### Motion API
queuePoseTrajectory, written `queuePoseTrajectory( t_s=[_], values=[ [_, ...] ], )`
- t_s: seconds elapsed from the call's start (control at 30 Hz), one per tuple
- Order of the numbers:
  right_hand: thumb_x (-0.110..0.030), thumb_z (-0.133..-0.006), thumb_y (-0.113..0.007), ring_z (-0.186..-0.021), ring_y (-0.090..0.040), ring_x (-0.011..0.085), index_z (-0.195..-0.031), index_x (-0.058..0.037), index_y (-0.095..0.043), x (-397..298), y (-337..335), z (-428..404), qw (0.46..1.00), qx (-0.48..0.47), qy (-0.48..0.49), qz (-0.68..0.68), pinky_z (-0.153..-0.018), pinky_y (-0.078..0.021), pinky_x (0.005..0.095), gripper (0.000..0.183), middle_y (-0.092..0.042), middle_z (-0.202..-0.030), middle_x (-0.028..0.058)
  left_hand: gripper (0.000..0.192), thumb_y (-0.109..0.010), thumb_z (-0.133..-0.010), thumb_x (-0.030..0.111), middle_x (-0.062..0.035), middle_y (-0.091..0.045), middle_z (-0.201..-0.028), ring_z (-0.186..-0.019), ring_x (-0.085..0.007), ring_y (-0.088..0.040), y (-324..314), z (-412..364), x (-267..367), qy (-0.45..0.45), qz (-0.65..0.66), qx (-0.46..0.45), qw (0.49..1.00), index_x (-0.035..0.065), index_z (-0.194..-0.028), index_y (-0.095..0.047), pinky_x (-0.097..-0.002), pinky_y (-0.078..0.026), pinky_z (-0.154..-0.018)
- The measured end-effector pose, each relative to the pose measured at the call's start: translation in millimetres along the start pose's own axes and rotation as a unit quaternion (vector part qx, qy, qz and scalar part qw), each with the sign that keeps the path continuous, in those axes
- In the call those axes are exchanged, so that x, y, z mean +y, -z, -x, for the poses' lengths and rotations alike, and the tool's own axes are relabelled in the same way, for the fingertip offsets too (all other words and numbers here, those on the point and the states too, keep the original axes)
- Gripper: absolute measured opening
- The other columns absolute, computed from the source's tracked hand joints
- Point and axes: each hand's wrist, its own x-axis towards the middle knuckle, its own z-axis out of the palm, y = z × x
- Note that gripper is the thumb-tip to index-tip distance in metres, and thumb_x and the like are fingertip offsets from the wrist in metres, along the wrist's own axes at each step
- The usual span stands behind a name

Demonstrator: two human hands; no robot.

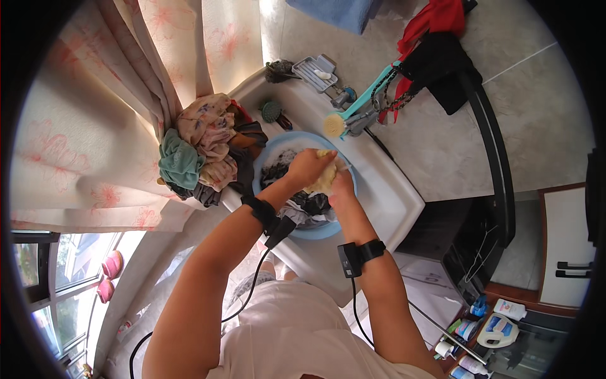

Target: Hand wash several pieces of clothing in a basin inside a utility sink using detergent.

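Observation:
A bunched pale yellow cloth (323,181) is held between my two hands, above a light blue plastic basin (323,230). My left hand (308,166) grips its upper left part, and my right hand (342,185) is closed on its right side. Dark and grey wet clothes (307,211) lie in the basin, with white suds (287,150) at its upper left. The basin stands inside a white sink (378,177).
A heap of clothes (215,137) rests on the sink's left rim. Behind the basin are a green round brush (271,112), a faucet (362,122) with a turquoise long-handled brush (367,94), and a soap dish (316,74). A curtain (109,142) hangs at left.

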Motion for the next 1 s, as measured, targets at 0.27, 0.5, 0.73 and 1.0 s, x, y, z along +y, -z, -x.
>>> queuePoseTrajectory(
  t_s=[0.27, 0.5, 0.73, 1.0],
  values=[
    [-0.037, -0.097, -0.038, -0.102, -0.060, 0.0221, -0.116, -0.0145, -0.056, 17, 24, -5, 0.975, 0.016, -0.091, -0.203, -0.083, -0.0508, 0.0390, 0.034, -0.060, -0.112, 0.0065, 0.050, -0.058, -0.082, 0.052, -0.0199, -0.064, -0.072, -0.070, -0.0362, -0.064, -22, 38, 9, -0.008, -0.044, 0.011, 0.999, 0.0041, -0.089, -0.068, -0.0418, -0.049, -0.068],
    [-0.034, -0.096, -0.044, -0.097, -0.061, 0.0219, -0.114, -0.0106, -0.057, 27, 21, -3, 0.982, 0.056, -0.134, -0.123, -0.080, -0.0512, 0.0366, 0.033, -0.062, -0.108, 0.0083, 0.048, -0.055, -0.085, 0.050, -0.0223, -0.064, -0.076, -0.074, -0.0367, -0.064, -9, 26, -10, -0.039, -0.080, -0.001, 0.996, 0.0037, -0.090, -0.068, -0.0424, -0.048, -0.070],
    [-0.029, -0.086, -0.064, -0.088, -0.061, 0.0162, -0.114, 0.0005, -0.052, -2, 16, 10, 0.978, 0.003, 0.024, 0.206, -0.074, -0.0489, 0.0285, 0.042, -0.061, -0.101, 0.0100, 0.055, -0.048, -0.089, 0.051, -0.0224, -0.065, -0.079, -0.081, -0.0354, -0.064, 15, 9, -46, -0.005, -0.072, -0.001, 0.997, -0.0008, -0.087, -0.066, -0.0424, -0.048, -0.073],
    [-0.008, -0.074, -0.073, -0.089, -0.060, 0.0163, -0.116, -0.0036, -0.050, -29, 40, 20, 0.984, -0.026, 0.087, 0.154, -0.076, -0.0499, 0.0287, 0.048, -0.059, -0.103, 0.0077, 0.059, -0.042, -0.094, 0.051, -0.0120, -0.061, -0.113, -0.103, -0.0243, -0.060, 54, 7, -114, 0.144, 0.379, -0.065, 0.912, -0.0023, -0.119, -0.051, -0.0368, -0.047, -0.086]
  ],
)
